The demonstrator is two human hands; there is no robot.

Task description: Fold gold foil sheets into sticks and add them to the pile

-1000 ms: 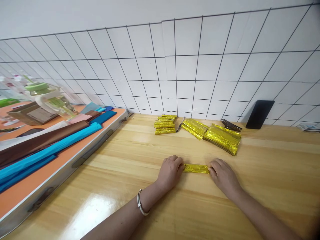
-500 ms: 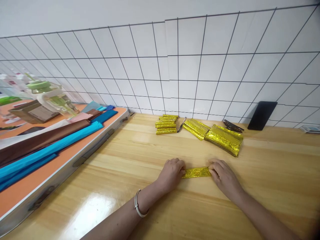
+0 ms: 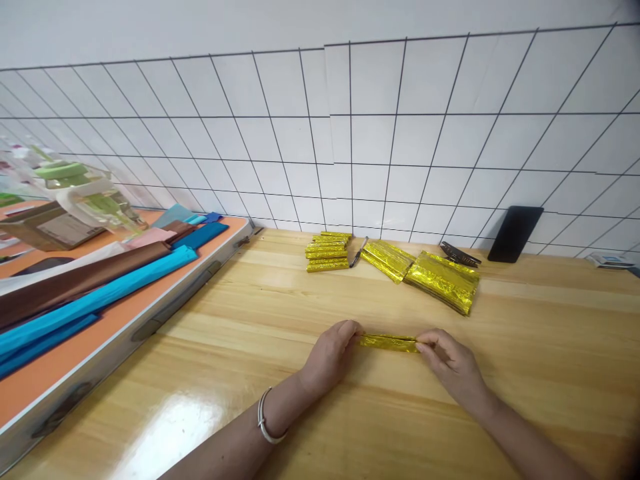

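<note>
Fingers (image 3: 426, 338) clamped at both ends, the left hand (image 3: 327, 357) and right hand (image 3: 455, 365) are holding a gold strip (image 3: 389, 343), now narrower, apparently folding lengthwise, short of the surface's (image 3: 260, 300) back edge.

Behind the strip (image 3: 388, 343), bundles (image 3: 327, 253) lie left of the pen (image 3: 359, 253), stacks (image 3: 443, 281) right.

Both forearms (image 3: 220, 440) slant inward toward the surface's (image 3: 270, 300) far edge. The left hand (image 3: 327, 360) curls closed; the right hand (image 3: 459, 373), apart from it, pinches thumb (image 3: 430, 354) to fingers (image 3: 436, 338).
</note>
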